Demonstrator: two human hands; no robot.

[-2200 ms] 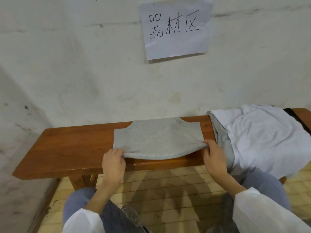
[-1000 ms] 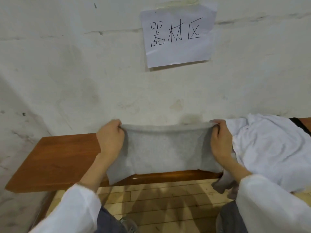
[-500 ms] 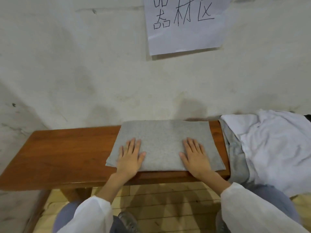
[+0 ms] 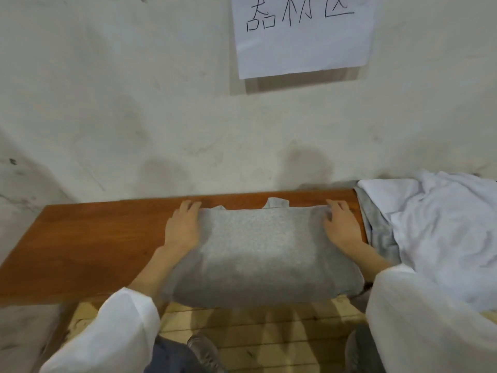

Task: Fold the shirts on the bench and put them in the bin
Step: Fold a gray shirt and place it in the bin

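Note:
A folded grey shirt [image 4: 258, 254] lies in the middle of the brown wooden bench [image 4: 88, 243], its near edge hanging past the bench's front. My left hand [image 4: 183, 227] holds its left side, fingers reaching the far left corner. My right hand [image 4: 340, 227] holds its right side the same way. Both thumbs are hidden by the cloth. A small grey flap [image 4: 277, 202] sticks out behind the far edge. On the bench's right end a pile of shirts waits: a white one [image 4: 441, 232] on top of a grey one [image 4: 376, 227]. No bin is in view.
A pale wall [image 4: 134, 117] rises directly behind the bench, with a paper sign [image 4: 304, 33] taped to it. Below the bench is a wooden plank floor [image 4: 269, 332], where my knees and shoes show.
The grey shirt was folded in half away from me and pressed flat with both palms. Now my hands have moved from its top to its two sides, at the far corners.

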